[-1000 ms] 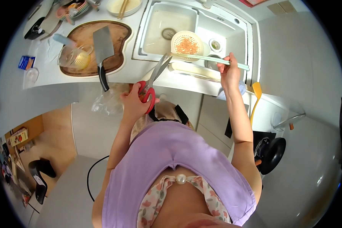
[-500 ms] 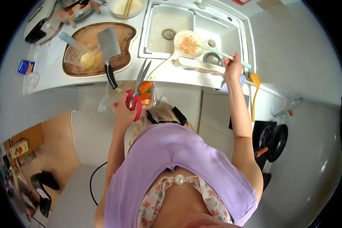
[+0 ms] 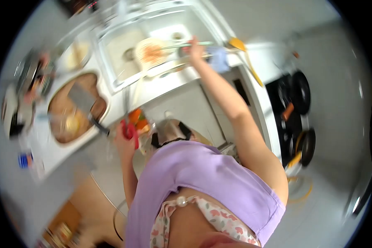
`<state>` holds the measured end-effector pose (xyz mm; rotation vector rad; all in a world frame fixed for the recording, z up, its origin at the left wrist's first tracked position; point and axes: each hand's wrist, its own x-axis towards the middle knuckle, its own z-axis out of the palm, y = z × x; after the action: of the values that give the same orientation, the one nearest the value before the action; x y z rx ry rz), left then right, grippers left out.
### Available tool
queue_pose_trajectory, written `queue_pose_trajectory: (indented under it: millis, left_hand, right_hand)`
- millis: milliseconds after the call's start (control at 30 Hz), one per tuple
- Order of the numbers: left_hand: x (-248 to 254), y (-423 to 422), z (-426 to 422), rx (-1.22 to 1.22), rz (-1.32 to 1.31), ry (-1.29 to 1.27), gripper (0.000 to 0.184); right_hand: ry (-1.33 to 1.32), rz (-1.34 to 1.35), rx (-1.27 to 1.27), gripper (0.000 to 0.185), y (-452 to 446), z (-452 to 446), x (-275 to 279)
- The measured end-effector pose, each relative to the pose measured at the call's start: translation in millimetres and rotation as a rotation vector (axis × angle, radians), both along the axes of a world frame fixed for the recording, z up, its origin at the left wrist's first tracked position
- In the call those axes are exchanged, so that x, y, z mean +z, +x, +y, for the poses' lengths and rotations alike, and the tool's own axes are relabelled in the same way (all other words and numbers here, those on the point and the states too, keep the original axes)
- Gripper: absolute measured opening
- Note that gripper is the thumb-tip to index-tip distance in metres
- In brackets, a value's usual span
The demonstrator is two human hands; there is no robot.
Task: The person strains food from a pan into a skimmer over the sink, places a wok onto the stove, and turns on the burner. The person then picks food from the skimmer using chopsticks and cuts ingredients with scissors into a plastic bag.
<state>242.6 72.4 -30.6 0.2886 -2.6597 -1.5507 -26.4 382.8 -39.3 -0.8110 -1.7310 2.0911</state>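
My left hand [image 3: 123, 142] is closed on red-handled scissors [image 3: 130, 133], blades pointing up towards the counter. Just behind them is a clear package with orange pieces [image 3: 139, 120]; whether that hand also holds it I cannot tell. Over the sink's front edge, my right hand [image 3: 196, 50] grips light green chopsticks [image 3: 206, 43]. Their tips reach left to orange shreds [image 3: 152, 53] lying in a cream slotted strainer ladle [image 3: 141, 62]. The strainer rests across the sink [image 3: 119, 78], its handle over the counter edge. The view is blurred by motion.
At left, a cleaver [image 3: 82, 98] and a clear plastic container [image 3: 66, 124] lie on a wooden cutting board [image 3: 96, 80]. A bowl [image 3: 77, 56] stands behind. To the right are a yellow spatula [image 3: 252, 66], a blue cloth [image 3: 220, 60] and black pans [image 3: 300, 93] on the stove.
The whole view has turned and shifted, bringing more of the stove into sight. Both hands keep hold of the scissors and chopsticks. The chopstick tips stay at the orange shreds.
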Motion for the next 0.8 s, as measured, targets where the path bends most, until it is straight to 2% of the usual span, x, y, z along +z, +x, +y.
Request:
queue_pose_trajectory:
  millis: [33,133,167,233,333,367,533,733,800]
  left_hand:
    - [5,-3,-1,-0.057,0.066,-0.028,0.051]
    - [-16,-19,10,-0.204,-0.016,0.221,0.025]
    - [-11,-24,12,-0.242,-0.042,0.333,0.024]
    - [2,-33,21,-0.324,-0.053,0.368,0.023]
    - [5,-46,22,-0.421,0.0,0.401,0.025]
    - [13,-53,51,-0.429,0.012,0.389,0.025]
    - [26,-55,57,-0.476,0.005,0.394,0.032]
    - [31,-45,58,-0.367,0.075,0.157,0.051]
    - [36,-37,46,-0.336,0.059,-0.13,0.05]
  right_hand:
    - [0.026,0.087,-0.004,0.035,5,2,-1]
    - [-0.024,0.005,-0.092,0.041,31,20,32]
    - [-0.132,0.074,-0.142,0.042,42,18,43]
    - [-0.25,0.209,-0.174,0.037,61,21,56]
    - [-0.3,0.258,-0.173,0.036,98,27,80]
    - [-0.31,0.267,-0.169,0.036,99,55,85]
    - [-0.352,0.329,-0.174,0.035,143,65,90]
    - [-0.385,0.299,-0.081,0.033,172,58,89]
    - [-0.344,0.241,-0.022,0.029,180,45,93]
